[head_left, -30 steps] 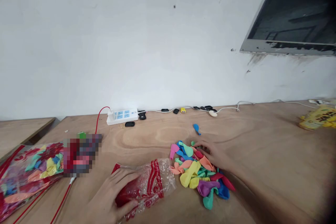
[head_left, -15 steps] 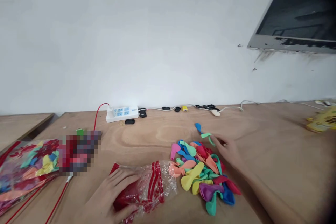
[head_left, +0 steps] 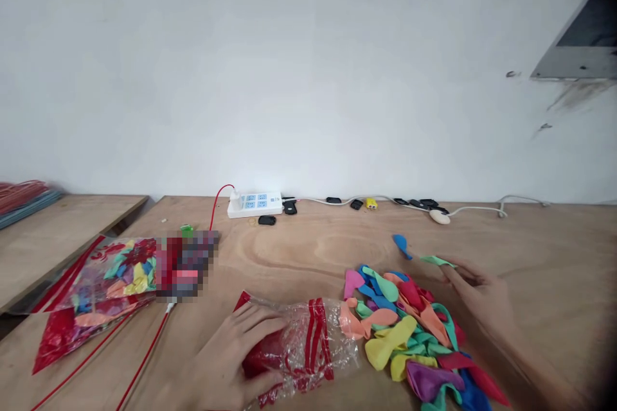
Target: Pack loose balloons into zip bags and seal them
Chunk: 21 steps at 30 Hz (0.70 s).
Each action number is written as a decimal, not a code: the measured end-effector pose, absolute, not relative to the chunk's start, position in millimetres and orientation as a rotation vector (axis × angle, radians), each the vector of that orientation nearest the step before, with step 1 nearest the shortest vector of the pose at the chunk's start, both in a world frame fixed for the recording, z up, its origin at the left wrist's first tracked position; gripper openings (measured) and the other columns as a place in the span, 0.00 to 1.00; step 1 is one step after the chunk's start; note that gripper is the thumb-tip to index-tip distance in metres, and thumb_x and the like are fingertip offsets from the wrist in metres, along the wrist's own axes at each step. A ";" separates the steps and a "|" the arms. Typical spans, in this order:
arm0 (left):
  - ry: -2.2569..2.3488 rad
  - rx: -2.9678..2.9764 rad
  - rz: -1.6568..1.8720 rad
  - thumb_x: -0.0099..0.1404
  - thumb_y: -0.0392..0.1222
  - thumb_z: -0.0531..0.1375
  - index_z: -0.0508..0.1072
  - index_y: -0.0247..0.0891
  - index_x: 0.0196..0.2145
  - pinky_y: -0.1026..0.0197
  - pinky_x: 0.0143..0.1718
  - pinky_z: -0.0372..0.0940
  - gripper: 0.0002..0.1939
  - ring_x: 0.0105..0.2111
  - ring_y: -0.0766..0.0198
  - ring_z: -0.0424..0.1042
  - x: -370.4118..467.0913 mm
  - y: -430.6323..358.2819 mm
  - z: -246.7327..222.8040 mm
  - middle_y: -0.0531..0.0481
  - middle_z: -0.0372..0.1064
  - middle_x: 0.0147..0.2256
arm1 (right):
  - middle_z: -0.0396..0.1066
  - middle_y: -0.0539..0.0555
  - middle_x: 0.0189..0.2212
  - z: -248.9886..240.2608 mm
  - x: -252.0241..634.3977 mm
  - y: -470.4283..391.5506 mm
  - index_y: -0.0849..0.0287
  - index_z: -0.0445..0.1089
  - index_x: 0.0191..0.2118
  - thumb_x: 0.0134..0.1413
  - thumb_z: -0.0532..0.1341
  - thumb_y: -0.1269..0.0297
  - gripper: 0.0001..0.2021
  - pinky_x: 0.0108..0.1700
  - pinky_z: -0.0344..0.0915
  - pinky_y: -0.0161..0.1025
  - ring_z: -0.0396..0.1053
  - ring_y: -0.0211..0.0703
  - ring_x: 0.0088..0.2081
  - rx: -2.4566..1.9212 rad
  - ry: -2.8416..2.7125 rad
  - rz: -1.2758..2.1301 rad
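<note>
My right hand (head_left: 479,298) is pinching a green balloon (head_left: 436,261) just beyond the balloon pile (head_left: 409,334) — thin grip, it could be slipping. Left hand (head_left: 231,359) is pressing flat, fingers spread, on the plastic bag (head_left: 301,347) beside the pile — bag may be sliding on the tabletop (head_left: 299,257).

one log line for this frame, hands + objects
left hand: flat on crinkled plastic bag | right hand: pinching green balloon | balloon pile: loose on table | blue balloon: apart from pile
</note>
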<state>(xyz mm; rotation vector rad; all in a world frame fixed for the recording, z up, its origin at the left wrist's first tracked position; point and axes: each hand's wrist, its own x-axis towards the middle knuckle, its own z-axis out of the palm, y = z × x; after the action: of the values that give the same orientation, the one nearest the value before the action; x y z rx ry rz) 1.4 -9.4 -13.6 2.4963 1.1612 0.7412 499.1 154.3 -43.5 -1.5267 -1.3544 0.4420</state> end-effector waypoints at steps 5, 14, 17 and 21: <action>1.179 2.496 0.734 0.64 0.46 0.69 0.66 0.48 0.66 0.47 0.59 0.71 0.35 0.55 0.49 0.76 2.0 -8.0 -13.1 0.44 0.74 0.59 | 0.83 0.55 0.40 -36.3 486.6 145.3 0.44 0.83 0.45 0.51 0.70 0.45 0.17 0.31 0.77 0.47 0.81 0.60 0.40 -1.461 -1.311 0.623; 1.188 2.550 0.750 0.64 0.46 0.69 0.63 0.50 0.69 0.50 0.58 0.73 0.38 0.55 0.49 0.77 -0.2 -9.2 -15.8 0.45 0.75 0.60 | 0.83 0.54 0.38 -25.0 496.7 147.2 0.46 0.83 0.40 0.45 0.75 0.47 0.16 0.43 0.80 0.49 0.81 0.53 0.38 -1.202 -1.088 1.062; 1.198 2.601 0.748 0.64 0.47 0.70 0.64 0.51 0.68 0.52 0.55 0.75 0.38 0.54 0.49 0.79 -0.7 -8.2 -16.2 0.46 0.76 0.59 | 0.80 0.52 0.34 -16.0 495.8 140.2 0.49 0.82 0.43 0.41 0.78 0.52 0.20 0.31 0.76 0.39 0.77 0.45 0.30 -1.239 -1.030 1.101; 1.205 2.638 0.742 0.64 0.50 0.71 0.64 0.52 0.69 0.53 0.56 0.75 0.38 0.55 0.50 0.79 -2.8 -8.8 -20.6 0.47 0.76 0.60 | 0.80 0.55 0.36 -7.8 504.2 137.5 0.49 0.81 0.46 0.45 0.75 0.50 0.21 0.25 0.70 0.38 0.72 0.43 0.27 -1.302 -1.048 1.114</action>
<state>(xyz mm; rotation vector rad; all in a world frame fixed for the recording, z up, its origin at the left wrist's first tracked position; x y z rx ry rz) -2.8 -8.8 -20.6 2.6376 1.2049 0.7416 504.2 137.5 -7.8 -1.3017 -1.0478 1.1140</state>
